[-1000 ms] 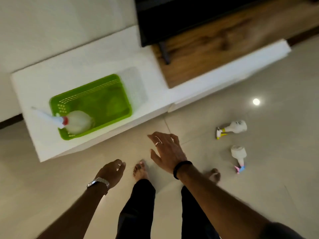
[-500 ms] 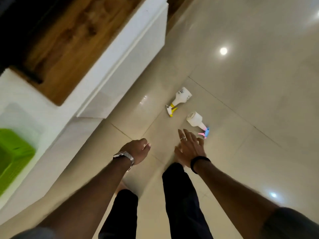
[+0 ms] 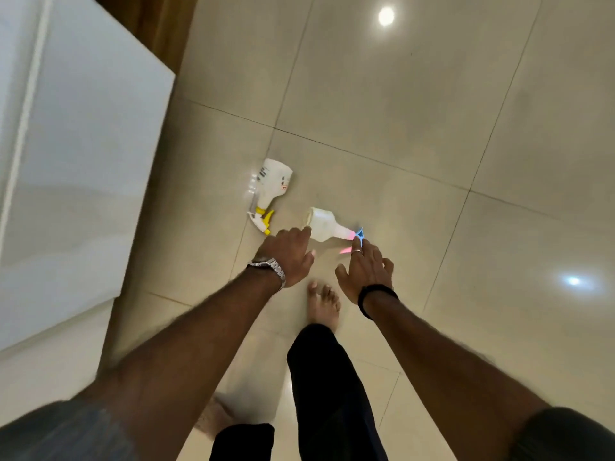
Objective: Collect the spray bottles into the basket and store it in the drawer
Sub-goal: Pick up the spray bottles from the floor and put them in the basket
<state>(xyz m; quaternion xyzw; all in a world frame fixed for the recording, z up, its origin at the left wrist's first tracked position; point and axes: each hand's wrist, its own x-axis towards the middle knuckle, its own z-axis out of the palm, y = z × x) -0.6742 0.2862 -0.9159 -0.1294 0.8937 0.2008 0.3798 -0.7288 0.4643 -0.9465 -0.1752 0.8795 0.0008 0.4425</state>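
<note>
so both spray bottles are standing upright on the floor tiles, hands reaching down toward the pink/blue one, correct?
Not quite. In the head view both bottles lie on their sides on the floor tiles: the yellow-trigger bottle and the pink-and-blue-trigger bottle. The rest holds: the left hand and right hand reach down toward the pink-and-blue one.

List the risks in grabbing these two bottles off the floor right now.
Both spray bottles lie on their sides on glossy tile, so the pink-and-blue-nozzle bottle may roll or skid away from the open right hand. The left hand could knock the yellow-trigger bottle. The bare foot might slip.
</note>
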